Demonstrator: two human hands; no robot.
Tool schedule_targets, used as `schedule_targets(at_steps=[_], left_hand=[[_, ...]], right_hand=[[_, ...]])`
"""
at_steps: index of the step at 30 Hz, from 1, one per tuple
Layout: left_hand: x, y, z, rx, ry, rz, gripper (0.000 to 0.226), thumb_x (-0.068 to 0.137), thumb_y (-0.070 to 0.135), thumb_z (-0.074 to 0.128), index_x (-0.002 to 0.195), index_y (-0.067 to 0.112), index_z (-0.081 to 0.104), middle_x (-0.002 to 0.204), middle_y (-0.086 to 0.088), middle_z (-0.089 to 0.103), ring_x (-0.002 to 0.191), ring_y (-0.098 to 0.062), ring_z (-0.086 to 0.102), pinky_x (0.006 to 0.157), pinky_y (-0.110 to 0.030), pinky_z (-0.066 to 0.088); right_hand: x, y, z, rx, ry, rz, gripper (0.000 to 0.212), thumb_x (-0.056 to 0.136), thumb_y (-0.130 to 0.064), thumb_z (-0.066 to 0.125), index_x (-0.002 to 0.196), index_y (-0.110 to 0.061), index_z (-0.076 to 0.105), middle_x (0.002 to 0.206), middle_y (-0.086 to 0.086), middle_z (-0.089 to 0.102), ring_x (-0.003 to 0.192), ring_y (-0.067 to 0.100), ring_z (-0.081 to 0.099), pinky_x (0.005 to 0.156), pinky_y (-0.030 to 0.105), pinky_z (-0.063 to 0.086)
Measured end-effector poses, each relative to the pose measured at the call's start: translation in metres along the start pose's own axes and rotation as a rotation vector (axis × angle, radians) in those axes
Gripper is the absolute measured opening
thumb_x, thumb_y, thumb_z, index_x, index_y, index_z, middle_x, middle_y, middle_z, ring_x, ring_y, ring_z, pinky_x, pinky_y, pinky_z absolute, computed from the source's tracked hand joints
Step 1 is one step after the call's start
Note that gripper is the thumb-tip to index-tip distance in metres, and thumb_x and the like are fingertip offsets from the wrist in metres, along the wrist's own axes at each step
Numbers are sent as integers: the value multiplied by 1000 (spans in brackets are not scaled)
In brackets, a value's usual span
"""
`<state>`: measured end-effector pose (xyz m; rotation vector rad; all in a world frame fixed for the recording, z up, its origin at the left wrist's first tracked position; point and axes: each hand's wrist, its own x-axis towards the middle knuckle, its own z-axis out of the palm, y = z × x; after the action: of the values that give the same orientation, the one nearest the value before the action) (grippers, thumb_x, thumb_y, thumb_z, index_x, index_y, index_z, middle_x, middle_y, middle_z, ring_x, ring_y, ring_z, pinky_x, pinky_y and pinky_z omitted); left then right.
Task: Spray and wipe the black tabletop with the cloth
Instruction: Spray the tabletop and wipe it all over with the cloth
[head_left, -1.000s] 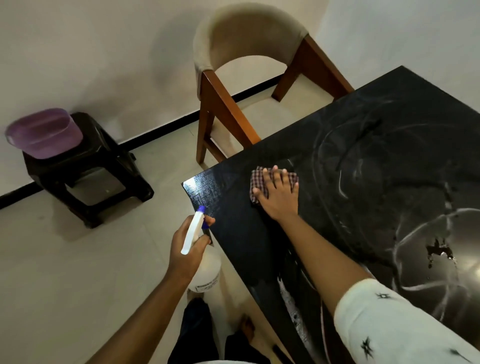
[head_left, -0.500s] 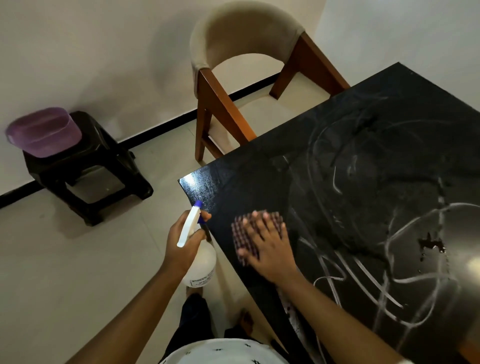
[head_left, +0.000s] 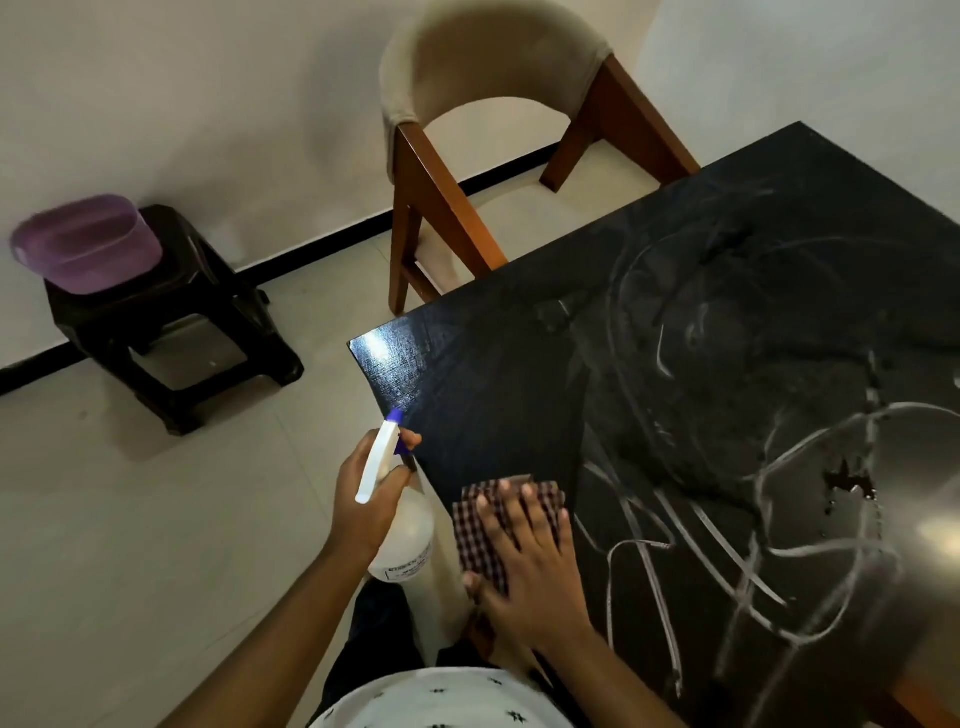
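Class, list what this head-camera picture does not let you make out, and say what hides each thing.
- Small label print on the white plastic spray bottle: too small, partly behind the left hand.
- Checked red cloth: partly under the right hand.
- Black tabletop: cut off at the right edge.
- Purple plastic tub: blurred.

The right hand has dragged the checked cloth back from mid-worktop to the near edge, leaving fresh pale streaks across the wet black surface.

Bare tabletop beyond cloth
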<state>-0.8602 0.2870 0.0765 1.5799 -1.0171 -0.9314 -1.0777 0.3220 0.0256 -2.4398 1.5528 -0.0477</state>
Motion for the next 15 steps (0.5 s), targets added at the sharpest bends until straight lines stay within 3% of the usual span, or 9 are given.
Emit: schedule_targets(at_steps=[3, 5, 10, 15], left_hand=[[-1, 2, 4, 16, -3, -27, 43, 72, 6, 57, 92, 44, 66, 97, 20, 70, 96, -4, 65, 86, -30, 51], [-3, 5, 7, 18, -7, -34, 35, 72, 7, 57, 95, 32, 66, 96, 20, 70, 96, -4, 64, 85, -33, 53], [-13, 11, 15, 44, -20, -12, 34, 72, 7, 58, 93, 33, 64, 95, 23, 69, 95, -1, 63, 80, -26, 49], [-30, 12, 19, 12, -7, -21, 35, 72, 5, 57, 94, 31, 64, 95, 21, 70, 96, -2, 64, 81, -25, 50]], right_hand=[[25, 11, -6, 15, 2, -46, 71, 91, -70, 24, 152, -35, 18, 160, 0, 16, 147, 23, 13, 113, 53, 11], [62, 27, -14, 5, -5, 24, 71, 90, -68, 24, 152, -33, 23, 160, 1, 19, 147, 25, 15, 115, 56, 15], [146, 65, -43, -5, -70, 247, 72, 92, -68, 21, 153, -34, 4, 162, 2, -3, 148, 26, -8, 114, 56, -6], [99, 47, -34, 10, -21, 175, 71, 88, -64, 15, 153, -33, 12, 162, 4, 9, 148, 28, 2, 115, 55, 0]])
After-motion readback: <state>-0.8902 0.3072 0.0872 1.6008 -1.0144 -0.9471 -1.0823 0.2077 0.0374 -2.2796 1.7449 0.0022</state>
